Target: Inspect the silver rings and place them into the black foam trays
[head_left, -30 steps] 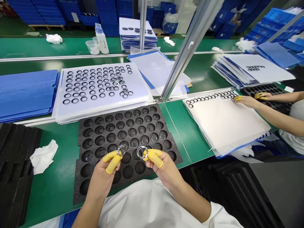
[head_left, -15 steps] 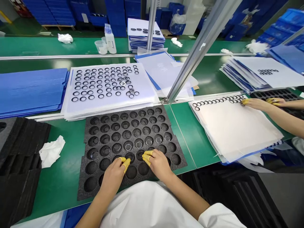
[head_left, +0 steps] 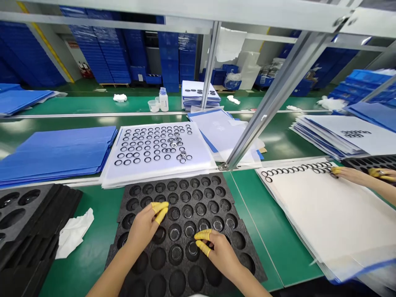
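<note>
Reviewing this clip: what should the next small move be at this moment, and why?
Probably the right hand should lift the ring from the pocket of the foam tray beside its fingertips. That ring lies closest, and neither the right hand nor the left hand appears to be holding anything.

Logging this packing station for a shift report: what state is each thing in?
Left hand, yellow finger cots: open above the tray, holding nothing visible.
Right hand: open, fingertips beside a ring.
Silver metal ring: seated in a cavity.
Black foam tray: several cavities hold rings; bottom rows empty.
White sheet: laid with rows of dark rings.
Crumpled white cloth: lying beside the tray.
Co-worker's nearer hand: at a row of rings.
</note>
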`<action>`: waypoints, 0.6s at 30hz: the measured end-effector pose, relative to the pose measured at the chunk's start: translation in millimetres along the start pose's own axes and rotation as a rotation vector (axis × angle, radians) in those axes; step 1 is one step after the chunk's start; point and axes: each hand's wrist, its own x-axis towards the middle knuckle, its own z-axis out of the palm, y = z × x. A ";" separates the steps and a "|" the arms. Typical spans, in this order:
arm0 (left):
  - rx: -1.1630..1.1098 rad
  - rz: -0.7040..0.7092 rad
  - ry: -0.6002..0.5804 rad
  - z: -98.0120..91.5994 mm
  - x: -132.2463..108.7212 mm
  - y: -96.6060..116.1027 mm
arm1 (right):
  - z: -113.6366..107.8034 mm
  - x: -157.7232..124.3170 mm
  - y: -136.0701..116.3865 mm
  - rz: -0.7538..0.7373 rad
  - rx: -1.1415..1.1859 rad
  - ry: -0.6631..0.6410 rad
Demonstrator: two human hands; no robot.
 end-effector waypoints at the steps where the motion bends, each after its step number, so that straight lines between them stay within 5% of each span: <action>1: 0.005 -0.008 0.013 1.7 21.2 -5.4 | -2.7 5.4 -0.7 0.008 0.015 -0.006; 8: 0.076 -0.094 -0.003 30.6 154.9 -30.6 | -15.9 33.5 -0.4 -0.036 0.067 0.035; 18: 0.225 -0.197 -0.178 56.0 218.3 -25.8 | 20.7 28.9 40.6 -0.152 -0.065 0.313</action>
